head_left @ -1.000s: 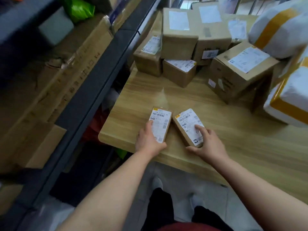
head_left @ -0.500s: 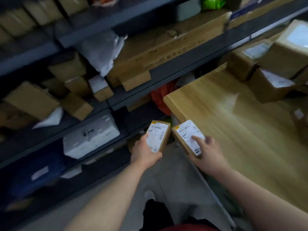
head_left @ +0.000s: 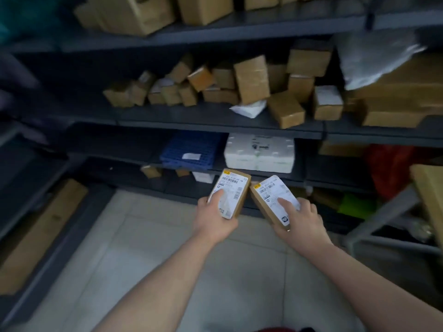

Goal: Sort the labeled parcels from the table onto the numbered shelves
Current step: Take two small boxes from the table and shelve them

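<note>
Facing a dark metal rack [head_left: 263, 29] in the head view, holding two small brown parcels label-up above pale floor tiles [head_left: 167, 248]. Left hand [head_left: 211, 219] curled around the left parcel [head_left: 236, 188] from below, thumb laid across its white label. Right hand [head_left: 302, 221] wrapped round the right parcel [head_left: 268, 195] the same way, thumb on the label. Top corners of the two parcels nearly touching, both clear of the table [head_left: 429, 188], only its wooden corner showing at far right. Beyond, on a low shelf [head_left: 335, 180], a blue crate [head_left: 191, 149] beside a white foam box [head_left: 260, 152]; on the shelf above [head_left: 191, 121], a jumble of small brown boxes [head_left: 251, 80]. Label print too blurred to read.
</note>
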Tool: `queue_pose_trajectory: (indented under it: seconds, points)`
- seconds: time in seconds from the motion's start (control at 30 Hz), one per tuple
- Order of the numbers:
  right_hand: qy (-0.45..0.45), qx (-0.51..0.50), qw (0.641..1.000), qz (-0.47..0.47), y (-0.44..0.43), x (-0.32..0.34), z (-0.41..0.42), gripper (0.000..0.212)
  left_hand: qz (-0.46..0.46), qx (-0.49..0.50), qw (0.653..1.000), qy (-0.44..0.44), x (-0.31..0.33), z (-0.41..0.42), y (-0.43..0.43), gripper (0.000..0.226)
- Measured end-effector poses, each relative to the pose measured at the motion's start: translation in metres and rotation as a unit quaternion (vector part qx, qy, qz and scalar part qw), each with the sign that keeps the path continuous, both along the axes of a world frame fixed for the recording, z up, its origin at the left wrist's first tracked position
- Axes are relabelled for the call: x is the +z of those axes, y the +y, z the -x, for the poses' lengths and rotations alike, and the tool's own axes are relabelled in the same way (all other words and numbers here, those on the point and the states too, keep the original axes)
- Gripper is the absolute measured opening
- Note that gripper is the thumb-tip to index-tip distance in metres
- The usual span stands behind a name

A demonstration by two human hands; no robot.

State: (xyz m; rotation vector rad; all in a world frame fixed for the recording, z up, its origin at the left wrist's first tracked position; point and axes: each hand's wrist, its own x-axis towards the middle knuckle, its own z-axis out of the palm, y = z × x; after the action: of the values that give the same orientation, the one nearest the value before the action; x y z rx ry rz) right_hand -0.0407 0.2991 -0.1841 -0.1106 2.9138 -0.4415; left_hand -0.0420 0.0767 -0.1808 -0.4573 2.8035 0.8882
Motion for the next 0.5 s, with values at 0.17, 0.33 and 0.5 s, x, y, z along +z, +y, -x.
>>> queue_pose_trajectory:
  seconds: [0.17, 0.33, 0.5]
  points:
    - [-0.006, 0.112, 0.994, 0.001, -0.143, 0.008, 0.006, 0.073, -0.021, 0.123, 0.992, 0.013, 0.001, -0.047, -0.138, 0.088]
    - [0.003, 0.216, 0.976, 0.006, -0.275, 0.012, 0.005, 0.073, -0.002, 0.225, 0.974, 0.019, 0.004, -0.094, -0.254, 0.089]
    - [0.018, 0.302, 0.953, 0.029, -0.384, 0.021, 0.005, 0.073, 0.024, 0.318, 0.947, 0.025, 0.012, -0.132, -0.337, 0.089]
